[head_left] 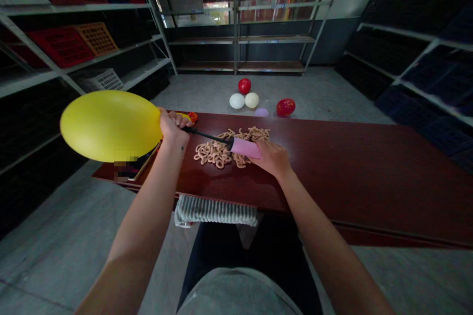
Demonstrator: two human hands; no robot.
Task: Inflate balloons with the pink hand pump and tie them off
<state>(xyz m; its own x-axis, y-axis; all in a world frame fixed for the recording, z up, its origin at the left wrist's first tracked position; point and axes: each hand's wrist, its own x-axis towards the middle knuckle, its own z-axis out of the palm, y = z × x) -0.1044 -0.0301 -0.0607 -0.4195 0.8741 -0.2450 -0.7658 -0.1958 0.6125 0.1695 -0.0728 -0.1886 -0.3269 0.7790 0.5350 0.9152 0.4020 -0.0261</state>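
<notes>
A large inflated yellow balloon point(111, 125) stretches out to the left above the table. Its neck is inside my left hand point(173, 127), whose fingers are wrapped round it and the black end of a balloon pump. The pump's thin black rod runs rightward from that hand into its pink barrel point(246, 148). Around the far end of the barrel my right hand point(273, 157) is closed. Under the pump, a pile of tan, curled, cord-like pieces point(214, 153) lies on the dark red-brown table point(351, 167). The balloon's mouth is hidden by my left fingers.
On the floor beyond the table are red balloons point(244, 86), a white balloon point(237, 101), a cream balloon point(252, 100) and a purple one point(261, 112). Shelves with crates point(61, 45) stand left. A ridged grey-white bundle point(216, 210) sits below the table's near edge.
</notes>
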